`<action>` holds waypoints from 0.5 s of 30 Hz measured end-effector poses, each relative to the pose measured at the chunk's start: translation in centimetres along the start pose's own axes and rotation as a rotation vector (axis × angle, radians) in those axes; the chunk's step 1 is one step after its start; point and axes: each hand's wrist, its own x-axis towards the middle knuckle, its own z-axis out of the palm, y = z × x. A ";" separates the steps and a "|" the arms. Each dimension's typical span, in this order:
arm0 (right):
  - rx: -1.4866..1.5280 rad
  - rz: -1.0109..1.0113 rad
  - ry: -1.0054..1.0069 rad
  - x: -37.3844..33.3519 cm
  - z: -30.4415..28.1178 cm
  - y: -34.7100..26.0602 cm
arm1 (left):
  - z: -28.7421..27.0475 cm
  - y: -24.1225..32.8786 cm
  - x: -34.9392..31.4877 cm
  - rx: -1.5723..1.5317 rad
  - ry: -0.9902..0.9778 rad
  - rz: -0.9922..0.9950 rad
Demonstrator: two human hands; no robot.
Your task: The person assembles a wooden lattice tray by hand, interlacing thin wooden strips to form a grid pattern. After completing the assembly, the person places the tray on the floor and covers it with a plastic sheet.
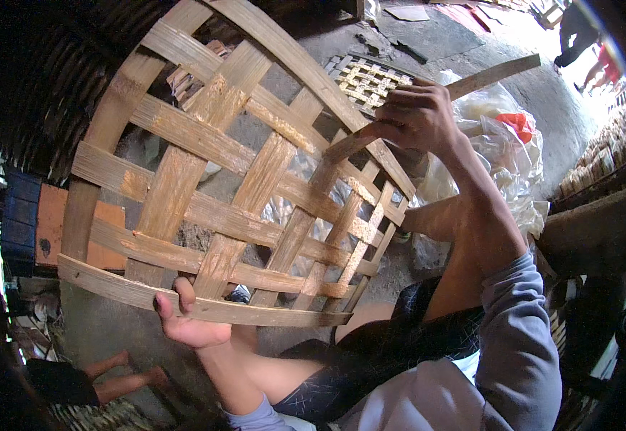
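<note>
A large openwork panel woven from flat bamboo strips (258, 164) is held up tilted in front of me. My left hand (196, 328) grips its lower rim, with fingers curled up over the edge. Near the panel's right side, my right hand (422, 118) is closed around a loose bamboo strip (496, 75). One end of that strip sticks out beyond my hand to the upper right; the other runs down across the weave, over the panel's edge. Where exactly that end passes between the crossing strips, I cannot tell.
Another woven panel (370, 80) lies on the floor beyond. Crumpled clear plastic (500, 154) with an orange-red piece is heaped at the right. Someone's bare legs (122, 370) show at lower left, and people stand at far upper right. An orange board (53, 223) stands left.
</note>
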 end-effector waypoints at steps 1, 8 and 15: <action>0.008 0.038 -0.015 -0.4 0.4 -0.5 | 0.1 -0.2 0.2 -0.014 -0.003 -0.010; 0.018 0.013 0.040 -0.1 0.8 -0.4 | -2.2 0.1 0.0 -0.084 -0.169 -0.001; 0.008 0.127 -0.101 -0.8 1.1 -0.1 | -1.5 -0.2 -0.2 -0.038 -0.093 0.034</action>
